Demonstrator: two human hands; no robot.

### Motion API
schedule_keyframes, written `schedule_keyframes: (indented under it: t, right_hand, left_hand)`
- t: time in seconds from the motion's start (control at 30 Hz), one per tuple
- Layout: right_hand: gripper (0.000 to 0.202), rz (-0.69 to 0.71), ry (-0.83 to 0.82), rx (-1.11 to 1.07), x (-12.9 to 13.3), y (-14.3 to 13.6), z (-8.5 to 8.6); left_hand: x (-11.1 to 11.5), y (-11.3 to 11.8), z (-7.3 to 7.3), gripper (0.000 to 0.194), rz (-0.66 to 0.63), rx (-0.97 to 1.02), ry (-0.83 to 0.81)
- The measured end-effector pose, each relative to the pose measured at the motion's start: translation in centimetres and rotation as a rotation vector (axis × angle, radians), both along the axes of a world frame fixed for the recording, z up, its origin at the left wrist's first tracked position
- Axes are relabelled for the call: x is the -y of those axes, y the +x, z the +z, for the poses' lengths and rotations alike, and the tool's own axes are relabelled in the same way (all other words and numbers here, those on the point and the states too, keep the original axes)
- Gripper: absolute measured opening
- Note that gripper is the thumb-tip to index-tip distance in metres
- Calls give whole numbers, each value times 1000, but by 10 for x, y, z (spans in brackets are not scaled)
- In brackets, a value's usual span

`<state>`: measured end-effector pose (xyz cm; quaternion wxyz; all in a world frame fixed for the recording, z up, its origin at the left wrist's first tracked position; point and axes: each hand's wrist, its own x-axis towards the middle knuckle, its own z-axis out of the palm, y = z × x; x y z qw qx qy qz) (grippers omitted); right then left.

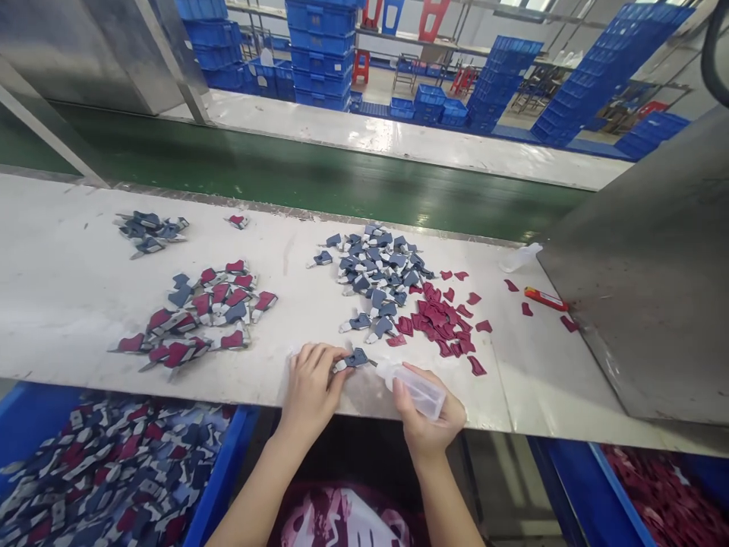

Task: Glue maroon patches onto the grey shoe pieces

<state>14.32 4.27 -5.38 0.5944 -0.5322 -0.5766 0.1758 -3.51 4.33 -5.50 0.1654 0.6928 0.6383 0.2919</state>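
My left hand [312, 380] pinches a small blue-and-grey plastic part [358, 358] just above the table's near edge. In my right hand [433, 422] is a translucent squeeze bottle [420, 390], its narrow tip pointing left at that part, close to it; whether they touch I cannot tell. Beyond my hands lies a heap of similar blue-and-grey parts [379, 262]. Flat dark red pieces [438, 323] are piled to its right. On the left is a group of parts with dark red faces [219, 296], a few blue ones among them.
Another small blue-grey pile [149, 228] sits far left. Blue bins with parts stand below the table, left [242, 433] and right [612, 486]. A red-and-yellow tool [545, 298] lies by a metal housing [643, 289]. Behind runs a green belt [319, 178].
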Motion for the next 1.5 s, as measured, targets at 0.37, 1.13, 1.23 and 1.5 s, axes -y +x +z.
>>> schedule_keyframes:
  t: [0.37, 1.13, 1.23, 1.5]
  right_hand:
    - [18, 23, 24, 97, -5, -4, -3]
    - [16, 10, 21, 86, -4, -3, -3]
    - [15, 2, 34, 87, -3, -4, -1]
    - [13, -31, 54, 69, 1, 0, -2]
  left_hand:
    - [-2, 0, 4, 10, 19, 6, -31]
    - [-2, 1, 5, 11, 22, -10, -31]
    - [-2, 2, 6, 10, 21, -19, -28]
    - [-2, 3, 5, 11, 20, -20, -26]
